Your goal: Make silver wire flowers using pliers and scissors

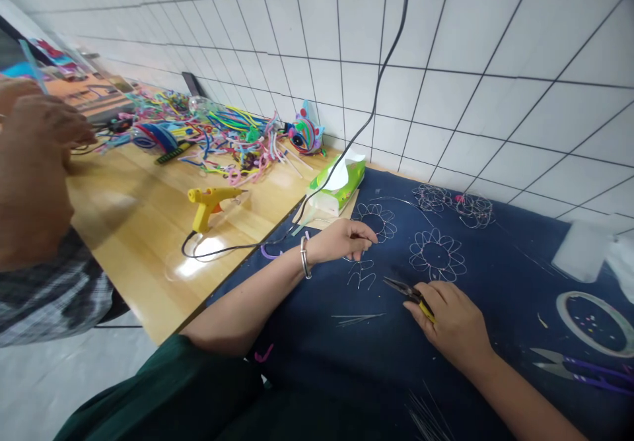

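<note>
My right hand point(448, 319) is wrapped round the yellow handles of pliers point(409, 291), whose jaws point left over the dark blue cloth. My left hand point(354, 239) has its fingers pinched together at a bent wire piece point(361, 274) with several loops, which hangs below the fingers. Just behind the left hand lies a wire flower point(384, 220). A second wire flower point(436, 255) lies beyond the pliers. Short straight wires point(357, 319) rest on the cloth between my forearms.
On the wooden table point(143, 230) are a yellow glue gun point(211, 202) with a black cable and tangled pipe cleaners point(238, 131). A tissue pack point(339, 180) stands behind. Tape point(562, 309) and scissors point(574, 367) lie right. Another person's hand point(44, 121) is far left.
</note>
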### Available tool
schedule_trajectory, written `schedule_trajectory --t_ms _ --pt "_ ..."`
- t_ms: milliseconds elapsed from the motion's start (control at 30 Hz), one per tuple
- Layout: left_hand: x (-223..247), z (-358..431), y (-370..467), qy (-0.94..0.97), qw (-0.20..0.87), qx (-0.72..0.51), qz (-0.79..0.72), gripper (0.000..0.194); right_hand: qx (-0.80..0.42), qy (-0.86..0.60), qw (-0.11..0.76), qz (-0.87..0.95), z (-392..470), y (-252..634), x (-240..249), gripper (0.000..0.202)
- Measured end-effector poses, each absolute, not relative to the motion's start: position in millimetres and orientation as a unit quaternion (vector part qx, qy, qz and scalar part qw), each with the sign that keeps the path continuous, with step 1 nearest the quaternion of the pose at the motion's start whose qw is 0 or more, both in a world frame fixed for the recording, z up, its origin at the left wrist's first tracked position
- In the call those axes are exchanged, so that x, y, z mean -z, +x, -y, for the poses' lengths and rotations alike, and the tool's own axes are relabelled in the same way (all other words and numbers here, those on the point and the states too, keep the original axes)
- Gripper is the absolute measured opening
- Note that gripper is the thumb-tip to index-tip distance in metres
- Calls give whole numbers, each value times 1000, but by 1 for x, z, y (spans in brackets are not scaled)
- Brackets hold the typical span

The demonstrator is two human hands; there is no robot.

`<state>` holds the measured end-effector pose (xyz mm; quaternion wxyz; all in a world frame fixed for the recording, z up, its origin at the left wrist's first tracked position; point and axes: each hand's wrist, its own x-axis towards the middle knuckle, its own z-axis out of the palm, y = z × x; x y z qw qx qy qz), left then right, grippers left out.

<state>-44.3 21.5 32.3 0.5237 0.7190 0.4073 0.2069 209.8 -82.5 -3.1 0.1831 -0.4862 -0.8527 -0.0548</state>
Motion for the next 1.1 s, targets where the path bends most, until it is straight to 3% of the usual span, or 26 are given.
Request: schedule_trajectory --t_ms 167,400,767,933,1100 --pt "-32 -14 -35 658 605 -240 -379 30 67 -487 199 848 80 211 3 29" --pt "-32 -8 -29 630 634 -233 -383 25 76 -503 189 840 78 216 5 29" --pt "-23 -2 -25 698 564 -176 -404 26 139 -489 164 845 76 220 -2 31" --pt "-15 -4 -24 682 573 -192 -412 35 130 -487 162 849 76 219 -1 31" --pt "-15 -5 -22 647 611 -209 -405 29 118 -487 160 851 76 220 0 30"
